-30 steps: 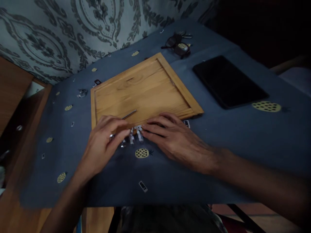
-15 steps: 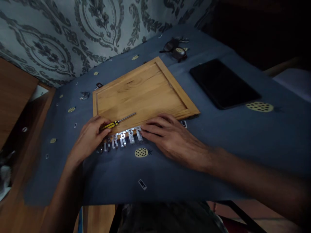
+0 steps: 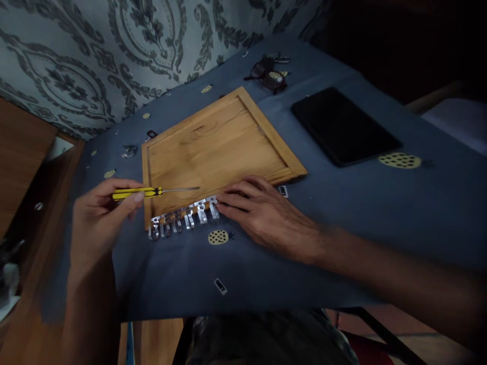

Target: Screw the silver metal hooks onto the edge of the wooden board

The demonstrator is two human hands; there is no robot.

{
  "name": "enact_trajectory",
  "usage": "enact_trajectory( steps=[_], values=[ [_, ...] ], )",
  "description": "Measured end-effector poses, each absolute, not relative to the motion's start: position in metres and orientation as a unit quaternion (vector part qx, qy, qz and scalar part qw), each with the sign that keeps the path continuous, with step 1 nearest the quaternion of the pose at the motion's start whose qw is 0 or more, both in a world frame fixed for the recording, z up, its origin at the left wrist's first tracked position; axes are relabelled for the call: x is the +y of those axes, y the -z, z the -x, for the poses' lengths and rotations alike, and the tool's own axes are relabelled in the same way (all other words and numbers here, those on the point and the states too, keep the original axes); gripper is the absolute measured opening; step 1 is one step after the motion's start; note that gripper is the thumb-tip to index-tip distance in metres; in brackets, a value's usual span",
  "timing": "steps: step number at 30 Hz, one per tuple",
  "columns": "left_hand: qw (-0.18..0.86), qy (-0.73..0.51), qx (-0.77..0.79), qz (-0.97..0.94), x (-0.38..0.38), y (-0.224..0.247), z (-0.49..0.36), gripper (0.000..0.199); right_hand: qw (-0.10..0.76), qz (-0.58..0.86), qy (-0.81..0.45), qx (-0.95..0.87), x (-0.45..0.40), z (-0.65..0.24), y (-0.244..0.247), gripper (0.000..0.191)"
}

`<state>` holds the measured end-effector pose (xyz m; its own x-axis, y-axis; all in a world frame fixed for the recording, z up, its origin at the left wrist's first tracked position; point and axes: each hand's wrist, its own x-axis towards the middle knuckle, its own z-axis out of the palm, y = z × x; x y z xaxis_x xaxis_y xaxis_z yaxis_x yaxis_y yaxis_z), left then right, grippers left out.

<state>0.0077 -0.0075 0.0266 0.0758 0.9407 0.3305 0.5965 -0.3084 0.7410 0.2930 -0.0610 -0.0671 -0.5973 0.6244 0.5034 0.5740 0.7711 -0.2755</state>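
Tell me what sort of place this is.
Probably a room in a home: a pineapple-print tablecloth lies under the wooden board, with what looks like a patterned curtain behind and a pair of glasses near the board's far corner.

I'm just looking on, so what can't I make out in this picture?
In the head view:
Whether the row of metal hooks runs on beneath the right hand: its fingers hide that.
Part of the yellow screwdriver: the left hand covers it.
What the small metal pieces are: too small and dim.
The whitish shape: cut off by the right edge.
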Motion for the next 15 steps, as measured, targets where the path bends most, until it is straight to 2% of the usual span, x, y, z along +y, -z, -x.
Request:
enact_trajectory(
  steps=[3,6,10,15],
  values=[
    [0.259,-0.529,0.523,-0.616,-0.016,-0.03,-0.028,0.026,0.306,0.335,-0.046,-0.89,-0.061,-0.293,0.068,0.031],
    [0.245,-0.596,0.463,-0.609,-0.018,-0.027,-0.042,0.023,0.3,0.337,-0.043,-0.891,-0.061,-0.292,0.067,0.029],
    [0.173,-0.641,0.398,-0.633,-0.016,-0.017,-0.055,0.016,0.282,0.34,-0.038,-0.896,-0.06,-0.293,0.067,0.028],
    [0.138,-0.636,0.394,-0.649,-0.024,-0.01,-0.068,0.019,0.293,0.337,-0.04,-0.894,-0.06,-0.293,0.068,0.028]
  ],
)
